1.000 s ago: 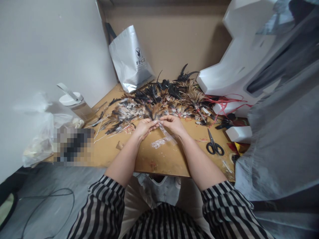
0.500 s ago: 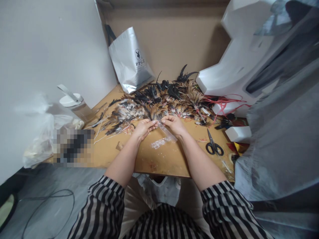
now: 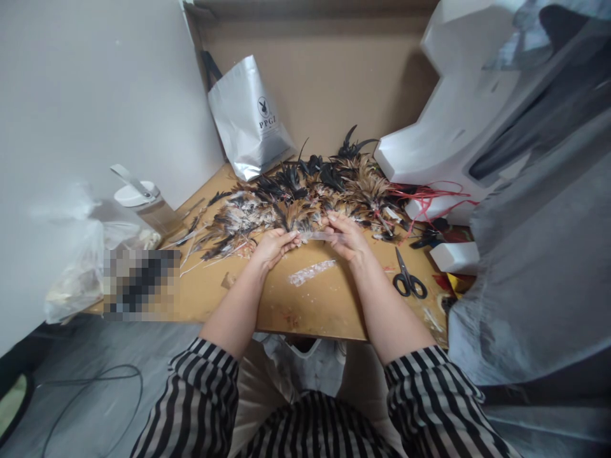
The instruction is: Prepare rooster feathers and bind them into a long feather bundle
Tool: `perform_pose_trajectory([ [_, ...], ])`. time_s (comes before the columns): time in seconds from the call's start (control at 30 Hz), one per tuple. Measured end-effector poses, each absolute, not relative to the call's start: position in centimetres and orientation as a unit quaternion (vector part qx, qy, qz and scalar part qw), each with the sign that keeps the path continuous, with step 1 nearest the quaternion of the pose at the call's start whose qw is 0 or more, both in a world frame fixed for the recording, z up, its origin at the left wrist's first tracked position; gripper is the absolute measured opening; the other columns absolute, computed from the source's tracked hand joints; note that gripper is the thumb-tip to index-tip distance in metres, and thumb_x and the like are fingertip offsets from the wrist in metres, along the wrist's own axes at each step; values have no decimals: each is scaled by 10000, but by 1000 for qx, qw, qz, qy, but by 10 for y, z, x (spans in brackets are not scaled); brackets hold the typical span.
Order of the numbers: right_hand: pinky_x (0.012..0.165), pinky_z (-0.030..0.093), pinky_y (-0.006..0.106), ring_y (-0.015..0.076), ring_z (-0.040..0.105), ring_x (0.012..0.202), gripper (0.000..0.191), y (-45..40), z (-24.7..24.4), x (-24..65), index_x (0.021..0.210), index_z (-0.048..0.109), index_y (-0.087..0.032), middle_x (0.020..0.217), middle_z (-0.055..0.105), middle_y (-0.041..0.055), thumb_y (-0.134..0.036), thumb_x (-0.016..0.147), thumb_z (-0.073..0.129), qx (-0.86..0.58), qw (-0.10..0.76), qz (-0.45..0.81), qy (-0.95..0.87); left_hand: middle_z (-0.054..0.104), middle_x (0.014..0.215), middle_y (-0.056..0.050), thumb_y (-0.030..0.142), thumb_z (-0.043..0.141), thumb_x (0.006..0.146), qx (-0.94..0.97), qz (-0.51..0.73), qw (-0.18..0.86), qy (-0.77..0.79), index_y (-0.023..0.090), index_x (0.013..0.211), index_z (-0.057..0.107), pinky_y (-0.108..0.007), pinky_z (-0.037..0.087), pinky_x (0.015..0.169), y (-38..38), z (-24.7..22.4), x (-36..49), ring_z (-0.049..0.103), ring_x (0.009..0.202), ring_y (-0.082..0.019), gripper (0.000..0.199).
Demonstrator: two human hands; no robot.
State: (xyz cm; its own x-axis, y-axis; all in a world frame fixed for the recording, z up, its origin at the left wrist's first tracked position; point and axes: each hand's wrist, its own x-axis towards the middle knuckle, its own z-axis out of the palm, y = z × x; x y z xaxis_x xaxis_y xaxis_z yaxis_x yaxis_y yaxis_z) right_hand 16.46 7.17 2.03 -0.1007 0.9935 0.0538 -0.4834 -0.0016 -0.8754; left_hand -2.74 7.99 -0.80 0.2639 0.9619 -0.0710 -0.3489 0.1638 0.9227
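Observation:
My left hand point(image 3: 277, 246) is closed in a pinch over the table, on one end of a clear plastic strip point(image 3: 316, 236). The other end is in my right hand point(image 3: 347, 236), its fingers curled around it, so the strip spans the gap between my hands. Brown and black feathers point(image 3: 294, 215) stand just beyond my left fingertips; I cannot tell whether their stems are in the pinch too. Below my hands, a flat patch of whitish, see-through scraps point(image 3: 312, 272) lies on the wooden table point(image 3: 305, 312).
A long heap of feathers point(image 3: 248, 210) spreads behind my hands. Black-handled scissors point(image 3: 408, 277) rest at the right, with red string point(image 3: 439, 194) beyond. A silver bag point(image 3: 248, 121) and a lidded container point(image 3: 147, 207) stand back left. Grey cloth point(image 3: 534, 273) hangs at the right.
My right hand has moved slightly right and turned. The plastic strip, which hung down toward me, now stretches sideways between my hands. My left hand stays nearly in place.

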Motion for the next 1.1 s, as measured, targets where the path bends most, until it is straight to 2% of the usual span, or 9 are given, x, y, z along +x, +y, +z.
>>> perform_pose_trajectory([
  [0.13, 452, 365, 205, 76, 460, 505, 293, 74, 22, 171, 735, 554, -208, 693, 623, -11, -349, 558, 740, -348, 603, 602, -390, 662, 659, -81, 237, 764, 588, 430, 482, 670, 365, 66, 674, 641, -191, 455, 591, 80, -8, -27, 601, 591, -93, 227],
  [0.33, 452, 357, 203, 69, 471, 474, 280, 71, 17, 157, 734, 618, -162, 618, 622, -3, -352, 566, 735, -395, 536, 572, -478, 659, 639, -75, 274, 773, 571, 457, 464, 653, 386, 74, 670, 641, -194, 445, 574, 80, -11, -25, 585, 569, -88, 259],
  [0.53, 602, 436, 242, 111, 558, 586, 237, 66, 9, 139, 730, 668, -122, 666, 658, 26, -307, 589, 708, -459, 495, 442, -591, 646, 593, -50, 290, 777, 560, 466, 459, 651, 386, 78, 646, 625, -169, 439, 552, 82, -17, -23, 576, 536, -72, 274],
  [0.67, 608, 444, 258, 143, 584, 619, 192, 67, 4, 135, 736, 688, -128, 702, 677, 51, -284, 624, 673, -481, 489, 346, -640, 640, 580, -48, 280, 774, 570, 460, 461, 653, 386, 79, 654, 618, -170, 449, 549, 84, -20, -22, 574, 527, -72, 268],
  [0.83, 640, 430, 259, 146, 579, 647, 114, 67, 2, 134, 657, 690, -160, 670, 667, 42, -211, 685, 591, -479, 487, 200, -703, 645, 599, -58, 243, 758, 599, 440, 463, 666, 386, 74, 633, 604, -175, 460, 577, 81, -16, -20, 581, 541, -72, 231],
  [0.93, 598, 418, 247, 135, 565, 611, 117, 67, 2, 135, 650, 674, -149, 657, 658, 35, -222, 684, 588, -491, 488, 242, -680, 643, 600, -58, 216, 756, 603, 426, 467, 672, 385, 75, 619, 595, -175, 465, 587, 80, -14, -19, 587, 555, -74, 215],
  [1.1, 502, 387, 225, 89, 475, 464, 144, 68, 4, 137, 641, 614, -145, 513, 569, -18, -285, 674, 606, -462, 499, 423, -599, 650, 634, -70, 188, 736, 630, 412, 479, 670, 390, 67, 656, 611, -176, 466, 594, 79, -11, -20, 592, 587, -78, 176],
])
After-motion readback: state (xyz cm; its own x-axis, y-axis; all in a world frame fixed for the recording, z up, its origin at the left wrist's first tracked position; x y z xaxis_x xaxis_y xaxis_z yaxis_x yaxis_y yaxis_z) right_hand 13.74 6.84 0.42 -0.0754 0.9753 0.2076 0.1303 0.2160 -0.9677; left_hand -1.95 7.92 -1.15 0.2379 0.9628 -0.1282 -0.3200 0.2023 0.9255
